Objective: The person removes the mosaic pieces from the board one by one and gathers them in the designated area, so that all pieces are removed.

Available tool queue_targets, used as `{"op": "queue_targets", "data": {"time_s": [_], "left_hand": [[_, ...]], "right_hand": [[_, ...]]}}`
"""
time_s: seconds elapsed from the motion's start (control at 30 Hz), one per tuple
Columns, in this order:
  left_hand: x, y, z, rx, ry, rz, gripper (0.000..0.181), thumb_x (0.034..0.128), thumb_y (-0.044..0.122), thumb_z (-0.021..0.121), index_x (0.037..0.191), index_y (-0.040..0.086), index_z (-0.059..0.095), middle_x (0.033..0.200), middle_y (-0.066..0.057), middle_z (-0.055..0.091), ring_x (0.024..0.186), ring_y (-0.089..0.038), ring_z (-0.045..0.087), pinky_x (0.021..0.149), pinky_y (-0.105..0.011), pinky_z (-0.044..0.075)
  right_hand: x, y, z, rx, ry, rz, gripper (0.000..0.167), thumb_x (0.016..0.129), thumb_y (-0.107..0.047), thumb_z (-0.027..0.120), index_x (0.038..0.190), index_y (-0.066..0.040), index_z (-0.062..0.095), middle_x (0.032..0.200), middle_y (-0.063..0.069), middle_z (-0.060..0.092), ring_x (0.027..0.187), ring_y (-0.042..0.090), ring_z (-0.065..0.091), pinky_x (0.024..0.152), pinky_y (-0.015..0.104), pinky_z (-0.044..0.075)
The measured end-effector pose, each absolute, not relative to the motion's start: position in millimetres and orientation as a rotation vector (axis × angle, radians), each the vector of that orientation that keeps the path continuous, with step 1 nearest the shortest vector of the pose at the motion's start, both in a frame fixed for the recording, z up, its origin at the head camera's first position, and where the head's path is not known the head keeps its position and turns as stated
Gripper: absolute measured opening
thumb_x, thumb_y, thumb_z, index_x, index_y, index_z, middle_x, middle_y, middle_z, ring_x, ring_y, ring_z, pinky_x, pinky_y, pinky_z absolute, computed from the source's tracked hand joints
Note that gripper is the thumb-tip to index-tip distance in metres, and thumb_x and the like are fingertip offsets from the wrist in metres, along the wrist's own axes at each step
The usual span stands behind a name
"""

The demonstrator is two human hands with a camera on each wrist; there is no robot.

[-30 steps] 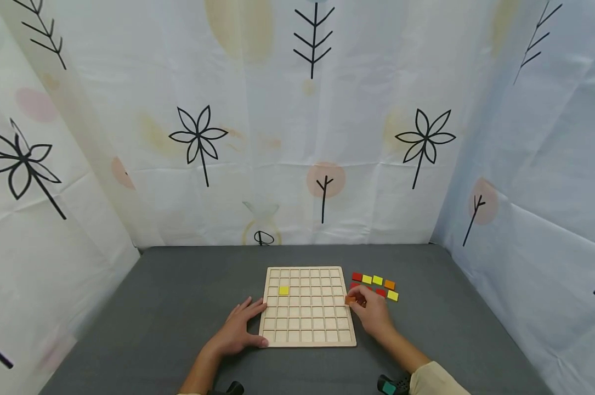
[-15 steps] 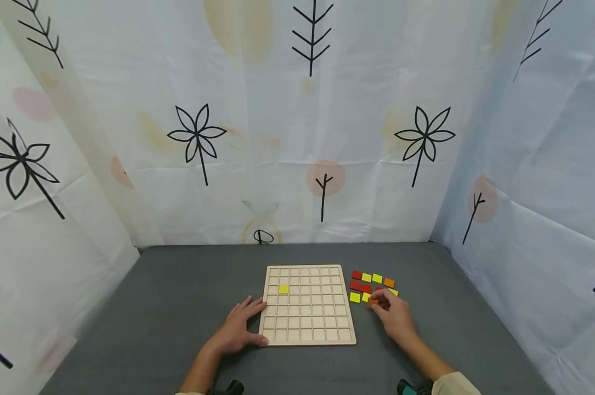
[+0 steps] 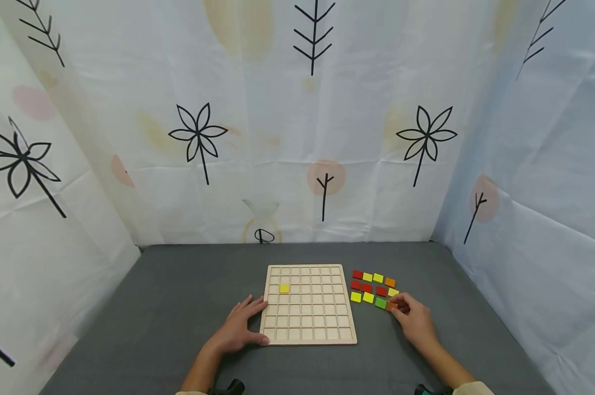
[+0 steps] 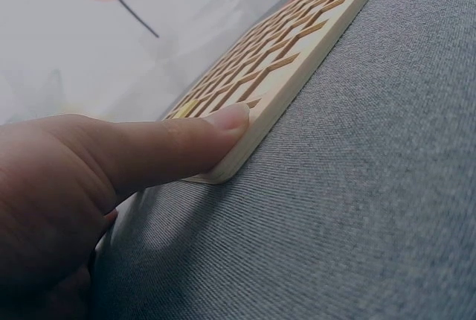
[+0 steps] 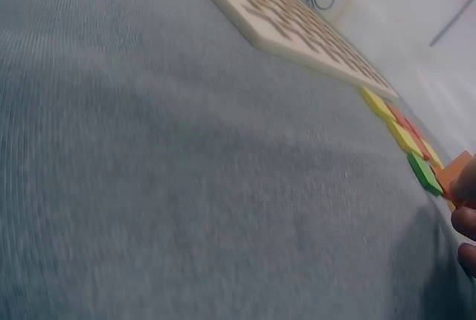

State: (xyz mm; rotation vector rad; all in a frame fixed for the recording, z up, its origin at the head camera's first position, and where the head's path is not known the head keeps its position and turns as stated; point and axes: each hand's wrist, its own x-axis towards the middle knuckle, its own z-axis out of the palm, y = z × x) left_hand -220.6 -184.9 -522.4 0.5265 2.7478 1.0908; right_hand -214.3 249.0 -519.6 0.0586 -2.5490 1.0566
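Observation:
A pale wooden grid board (image 3: 308, 305) lies flat with one yellow tile (image 3: 284, 288) in a cell near its upper left. My left hand (image 3: 233, 332) rests at the board's left side, fingers spread along the edge. In the left wrist view its thumb (image 4: 178, 145) lies on the near corner of the board. With thumb and fingers my right hand (image 3: 415, 321) pinches an orange tile (image 3: 391, 306) at the near right end of the loose tiles. A green tile (image 3: 380, 303) lies just left of it. In the right wrist view the orange tile (image 5: 454, 173) shows beside the fingertips.
Rows of loose tiles lie right of the board: red tiles (image 3: 366, 288), yellow tiles (image 3: 368, 298) and another orange tile (image 3: 390, 282). The table has a grey cloth (image 3: 198, 285). Patterned white curtains (image 3: 366, 109) stand behind and at both sides.
My right hand has carried the orange tile rightward from the board's right edge, past the near row of loose tiles, to its right end beside the green tile. The left hand has stayed put.

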Motion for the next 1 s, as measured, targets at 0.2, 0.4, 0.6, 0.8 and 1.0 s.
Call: {"op": "queue_targets", "data": {"time_s": [0.2,0.4,0.6,0.8,1.0], "left_hand": [[-219.0,-184.0,-520.9,0.534,2.754,1.109,0.089,0.0689,0.041,0.086,0.143,0.008,0.049,0.151,-0.013,0.039,0.143,-0.042,0.017,0.112,-0.062,0.007],[-219.4,-183.4,-522.2,0.524,2.754,1.104,0.089,0.0689,0.040,0.086,0.143,0.008,0.049,0.151,-0.012,0.039,0.144,-0.041,0.016,0.112,-0.061,0.007],[-220.7,-184.3,-524.0,0.540,2.748,1.100,0.090,0.0695,0.041,0.085,0.144,0.008,0.048,0.152,-0.012,0.038,0.144,-0.041,0.016,0.112,-0.061,0.006],[-220.8,-184.7,-524.4,0.552,2.754,1.108,0.090,0.0692,0.041,0.085,0.144,0.008,0.048,0.152,-0.012,0.039,0.144,-0.041,0.016,0.112,-0.061,0.006],[-220.6,-184.8,-524.1,0.561,2.759,1.104,0.090,0.0692,0.040,0.085,0.144,0.007,0.048,0.152,-0.011,0.039,0.144,-0.041,0.017,0.112,-0.061,0.006]], "right_hand": [[-214.1,256.6,-522.1,0.047,-2.573,1.002,0.019,0.080,0.003,0.076,0.094,-0.005,0.068,0.085,0.004,0.067,0.073,0.017,0.060,0.064,0.031,0.051],[-217.1,261.7,-522.4,0.015,-2.638,0.958,0.017,0.081,0.001,0.076,0.095,-0.004,0.068,0.085,0.004,0.067,0.074,0.019,0.061,0.067,0.037,0.051],[-220.1,266.7,-520.6,0.028,-2.699,0.904,0.018,0.081,0.000,0.076,0.098,-0.002,0.070,0.088,0.005,0.064,0.078,0.021,0.060,0.070,0.042,0.050],[-220.1,268.2,-517.2,0.046,-2.738,0.879,0.018,0.082,-0.004,0.076,0.100,-0.001,0.072,0.091,0.007,0.063,0.083,0.024,0.060,0.075,0.047,0.050],[-221.9,269.5,-513.8,0.091,-2.765,0.827,0.019,0.082,-0.007,0.076,0.100,-0.002,0.073,0.089,0.005,0.062,0.080,0.023,0.059,0.072,0.045,0.050]]}}
